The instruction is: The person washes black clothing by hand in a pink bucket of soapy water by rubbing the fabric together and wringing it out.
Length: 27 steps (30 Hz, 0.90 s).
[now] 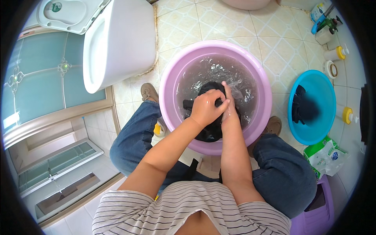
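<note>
A pink plastic basin [216, 150] stands on the floor between my knees, with cloudy grey water [194, 73] in it. In that water lies a wet black garment [210, 133], bunched up and partly above the surface. My left hand [205, 107] is curled over the cloth, thumb and forefinger bent towards the right. Close against it, my right hand [229, 101] is held on edge with black cloth pressed at its palm side; most of its fingers are hidden. Ripples and foam [235, 88] show beside the right hand.
A blue basin [321, 129] with dark cloth [298, 102] stands at right. Near it are pump bottles [335, 54], a green and white plastic packet [329, 155] and a purple plastic stool [314, 220]. The white toilet [129, 38] stands at upper left, beside a glass-panelled door [44, 73].
</note>
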Motion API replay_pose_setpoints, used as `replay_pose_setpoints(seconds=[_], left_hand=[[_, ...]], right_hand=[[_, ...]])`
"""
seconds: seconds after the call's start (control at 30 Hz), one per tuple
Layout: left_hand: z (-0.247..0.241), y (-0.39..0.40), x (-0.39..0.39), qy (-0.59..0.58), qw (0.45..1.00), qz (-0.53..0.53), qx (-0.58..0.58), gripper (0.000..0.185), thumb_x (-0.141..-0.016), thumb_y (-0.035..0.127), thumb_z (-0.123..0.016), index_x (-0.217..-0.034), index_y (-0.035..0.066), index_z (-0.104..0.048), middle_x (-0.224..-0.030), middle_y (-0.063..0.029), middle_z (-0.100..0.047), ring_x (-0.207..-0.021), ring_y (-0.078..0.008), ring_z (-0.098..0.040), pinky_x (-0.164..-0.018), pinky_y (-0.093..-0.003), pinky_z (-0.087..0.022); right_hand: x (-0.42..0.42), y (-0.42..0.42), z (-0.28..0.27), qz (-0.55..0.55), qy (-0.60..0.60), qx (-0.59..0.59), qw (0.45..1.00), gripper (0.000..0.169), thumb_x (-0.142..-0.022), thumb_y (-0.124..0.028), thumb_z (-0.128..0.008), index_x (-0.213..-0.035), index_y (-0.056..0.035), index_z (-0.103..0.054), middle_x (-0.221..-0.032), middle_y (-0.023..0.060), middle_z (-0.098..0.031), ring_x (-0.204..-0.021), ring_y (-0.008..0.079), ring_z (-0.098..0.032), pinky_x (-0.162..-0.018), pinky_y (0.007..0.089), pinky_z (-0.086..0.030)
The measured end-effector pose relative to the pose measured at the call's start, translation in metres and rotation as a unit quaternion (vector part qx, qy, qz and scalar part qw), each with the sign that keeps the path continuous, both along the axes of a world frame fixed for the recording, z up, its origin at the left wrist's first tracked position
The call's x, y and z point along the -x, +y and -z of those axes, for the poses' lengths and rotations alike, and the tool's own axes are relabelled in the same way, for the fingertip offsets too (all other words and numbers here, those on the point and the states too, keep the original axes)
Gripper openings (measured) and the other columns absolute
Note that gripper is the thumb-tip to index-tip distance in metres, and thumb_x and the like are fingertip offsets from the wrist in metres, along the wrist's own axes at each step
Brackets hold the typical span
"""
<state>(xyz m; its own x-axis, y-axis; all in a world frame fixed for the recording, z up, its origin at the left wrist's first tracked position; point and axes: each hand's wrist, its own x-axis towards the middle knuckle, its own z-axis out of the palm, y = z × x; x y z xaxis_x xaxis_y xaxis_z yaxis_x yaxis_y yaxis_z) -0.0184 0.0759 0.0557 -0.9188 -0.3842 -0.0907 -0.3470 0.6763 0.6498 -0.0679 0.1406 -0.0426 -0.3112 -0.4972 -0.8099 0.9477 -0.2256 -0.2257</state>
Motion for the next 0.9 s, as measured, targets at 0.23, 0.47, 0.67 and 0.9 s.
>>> replay_pose_setpoints(seconds=[0.23, 0.47, 0.67, 0.9], left_hand=[[0.018, -0.026, 0.017, -0.032, 0.982, -0.185, -0.018, 0.02, -0.08, 0.022, -0.067, -0.079, 0.003, -0.065, -0.072, -0.0156, -0.064, -0.069, -0.0287, -0.063, -0.067, -0.0358, -0.049], [0.077, -0.152, -0.022, -0.082, 0.802, -0.329, -0.492, 0.024, -0.095, 0.021, -0.05, -0.11, 0.004, -0.059, -0.1, -0.0102, -0.064, -0.094, -0.0199, -0.061, -0.087, -0.032, -0.049], [0.127, -0.15, -0.059, -0.098, 0.973, -0.042, -0.207, 0.039, -0.09, 0.027, -0.058, -0.125, 0.01, -0.052, -0.118, -0.0167, -0.055, -0.112, -0.0278, -0.053, -0.097, -0.0352, -0.042], [0.109, -0.072, -0.042, -0.36, 0.931, -0.057, 0.009, 0.075, -0.07, 0.05, -0.074, -0.131, 0.016, -0.045, -0.121, -0.0193, -0.049, -0.123, -0.0395, -0.042, -0.102, -0.0509, -0.033]], right_hand=[[-0.006, -0.01, -0.034, -0.033, 0.103, -0.053, 0.993, 0.06, -0.087, -0.043, -0.056, -0.126, 0.0023, -0.052, -0.132, 0.0124, -0.049, -0.119, 0.0214, -0.046, -0.1, 0.031, -0.034], [0.025, 0.025, -0.013, -0.081, 0.199, -0.114, 0.97, 0.066, -0.073, -0.039, -0.078, -0.12, 0.002, -0.056, -0.115, 0.0147, -0.06, -0.107, 0.0205, -0.054, -0.094, 0.0322, -0.041], [0.016, 0.032, 0.005, -0.207, 0.434, -0.343, 0.807, 0.066, -0.066, -0.027, -0.08, -0.125, -0.0176, -0.053, -0.127, 0.0179, -0.044, -0.118, 0.0336, -0.047, -0.098, 0.0405, -0.041], [-0.013, 0.027, 0.027, -0.367, 0.389, -0.395, 0.747, 0.075, -0.068, -0.02, -0.071, -0.136, -0.0183, -0.041, -0.132, 0.0198, -0.044, -0.123, 0.0375, -0.043, -0.102, 0.0418, -0.038]])
